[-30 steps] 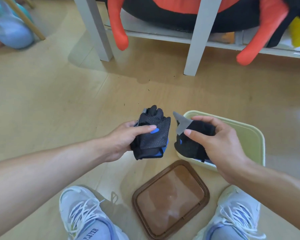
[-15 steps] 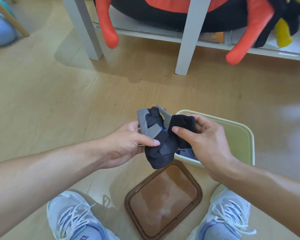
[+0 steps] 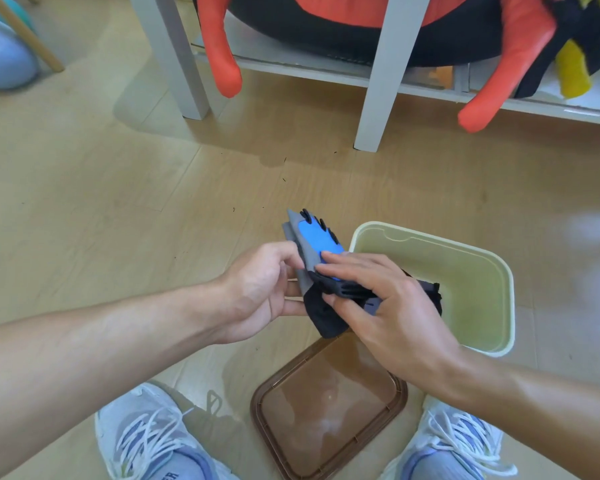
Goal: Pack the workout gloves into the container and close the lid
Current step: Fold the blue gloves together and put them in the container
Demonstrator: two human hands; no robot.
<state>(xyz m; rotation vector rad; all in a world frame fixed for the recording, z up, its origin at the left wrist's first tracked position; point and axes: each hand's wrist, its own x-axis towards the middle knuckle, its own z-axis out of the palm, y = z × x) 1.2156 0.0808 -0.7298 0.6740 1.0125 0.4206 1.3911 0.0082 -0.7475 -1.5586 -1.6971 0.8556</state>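
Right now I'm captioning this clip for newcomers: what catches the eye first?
Centre frame, the left hand and right hand press black-and-blue workout gloves together beside the open pale-green container. Its brown lid lies on the floor between white sneakers.

gloves (image 3: 317,244) left of container (image 3: 478,268) | lid (image 3: 329,407) before both

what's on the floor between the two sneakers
In the head view, the brown lid lies flat on the floor between the left sneaker and right sneaker, not on the container.
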